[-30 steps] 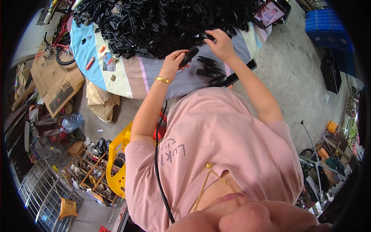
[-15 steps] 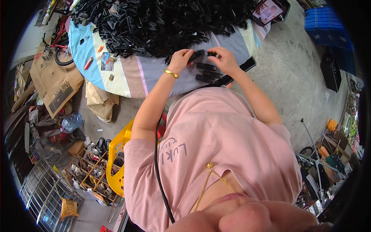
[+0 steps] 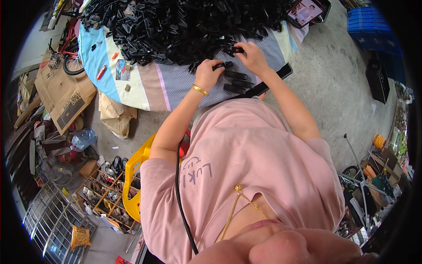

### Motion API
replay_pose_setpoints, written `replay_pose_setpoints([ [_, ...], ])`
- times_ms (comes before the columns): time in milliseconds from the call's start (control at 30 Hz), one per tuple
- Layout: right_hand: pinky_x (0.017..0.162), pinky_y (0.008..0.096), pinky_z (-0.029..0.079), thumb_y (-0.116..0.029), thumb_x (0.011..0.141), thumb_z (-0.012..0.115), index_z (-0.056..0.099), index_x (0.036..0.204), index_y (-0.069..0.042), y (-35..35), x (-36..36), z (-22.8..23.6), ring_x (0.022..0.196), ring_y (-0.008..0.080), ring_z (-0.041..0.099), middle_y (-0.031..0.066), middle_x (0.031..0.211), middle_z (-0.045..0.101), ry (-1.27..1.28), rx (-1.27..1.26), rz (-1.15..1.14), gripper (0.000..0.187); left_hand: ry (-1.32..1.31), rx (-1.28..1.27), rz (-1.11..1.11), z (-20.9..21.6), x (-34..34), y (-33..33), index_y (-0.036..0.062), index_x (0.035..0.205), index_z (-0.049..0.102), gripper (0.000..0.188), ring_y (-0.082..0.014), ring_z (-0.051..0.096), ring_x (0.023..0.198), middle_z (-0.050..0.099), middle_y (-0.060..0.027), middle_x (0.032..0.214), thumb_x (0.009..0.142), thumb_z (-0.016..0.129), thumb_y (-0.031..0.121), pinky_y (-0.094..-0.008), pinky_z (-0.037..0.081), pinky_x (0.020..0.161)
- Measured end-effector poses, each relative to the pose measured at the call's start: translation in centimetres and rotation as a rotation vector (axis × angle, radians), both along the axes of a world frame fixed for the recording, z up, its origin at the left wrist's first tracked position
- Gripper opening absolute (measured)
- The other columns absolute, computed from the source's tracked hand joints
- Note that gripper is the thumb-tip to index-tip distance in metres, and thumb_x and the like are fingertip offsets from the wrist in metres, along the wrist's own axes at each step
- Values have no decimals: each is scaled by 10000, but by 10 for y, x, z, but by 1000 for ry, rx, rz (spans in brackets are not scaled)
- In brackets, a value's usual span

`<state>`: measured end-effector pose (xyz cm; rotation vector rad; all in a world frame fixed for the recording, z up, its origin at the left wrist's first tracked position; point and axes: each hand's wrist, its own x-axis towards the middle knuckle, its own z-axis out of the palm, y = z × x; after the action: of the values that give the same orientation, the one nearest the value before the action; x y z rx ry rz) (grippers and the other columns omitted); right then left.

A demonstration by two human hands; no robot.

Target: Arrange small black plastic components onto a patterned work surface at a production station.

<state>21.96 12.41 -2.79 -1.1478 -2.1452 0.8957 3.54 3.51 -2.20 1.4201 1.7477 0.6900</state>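
The left hand (image 3: 210, 72) rests on the patterned cloth (image 3: 176, 86) that covers the table, its fingers curled shut around a small black plastic piece (image 3: 220, 66) at the near edge of the big heap of black plastic pieces (image 3: 184, 26). The right hand (image 3: 251, 57) is a little farther up, just beside the heap, with its fingertips pinched together on another black piece (image 3: 237, 49). Between the two hands and the body lies a short row of sorted black pieces (image 3: 235, 81), side by side on the cloth. A gold bracelet (image 3: 200, 90) circles the left wrist. A tablet (image 3: 307, 11) sits at the far right corner of the table, and a yellow plastic chair (image 3: 134, 176) stands below.
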Motion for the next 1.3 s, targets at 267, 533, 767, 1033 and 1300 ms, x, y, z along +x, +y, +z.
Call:
replay_pose_setpoints([
  [267, 776, 348, 460, -134, 705, 707, 667, 919, -68, -19, 15, -2, 881, 256, 550, 55, 877, 601, -5, 87, 171, 228, 231, 326, 15, -4, 15, -2, 87, 895, 706, 239, -303, 524, 863, 593, -102, 867, 657, 727, 97, -388, 453, 776],
  [533, 763, 341, 458, -129, 698, 695, 666, 886, -66, -22, 6, 7, 850, 247, 536, 59, 850, 573, -191, 296, 285, 201, 289, 404, 18, -12, 9, -7, 32, 798, 673, 184, -292, 526, 850, 592, -90, 846, 629, 729, 78, -372, 459, 753],
  [767, 763, 348, 460, -153, 689, 699, 679, 884, -64, -15, -8, -2, 847, 253, 539, 72, 831, 570, -118, 239, 377, 215, 274, 382, -85, -13, 4, -2, 49, 805, 692, 180, -268, 526, 830, 593, -68, 830, 641, 724, 114, -358, 472, 745],
  [1033, 751, 356, 481, -275, 724, 722, 685, 908, -99, -3, -8, 3, 839, 269, 586, 64, 894, 600, -134, -54, 112, 257, 178, 434, -313, 4, 2, -14, 44, 874, 679, 213, -275, 549, 850, 596, -100, 814, 720, 709, 189, -366, 473, 743],
  [1300, 726, 357, 485, -234, 776, 679, 635, 963, -57, -3, -24, -10, 869, 267, 573, 71, 880, 602, -225, 340, 138, 262, 262, 537, 401, 15, -76, 60, 33, 917, 667, 221, -247, 607, 716, 606, -111, 816, 747, 733, 157, -312, 499, 672],
])
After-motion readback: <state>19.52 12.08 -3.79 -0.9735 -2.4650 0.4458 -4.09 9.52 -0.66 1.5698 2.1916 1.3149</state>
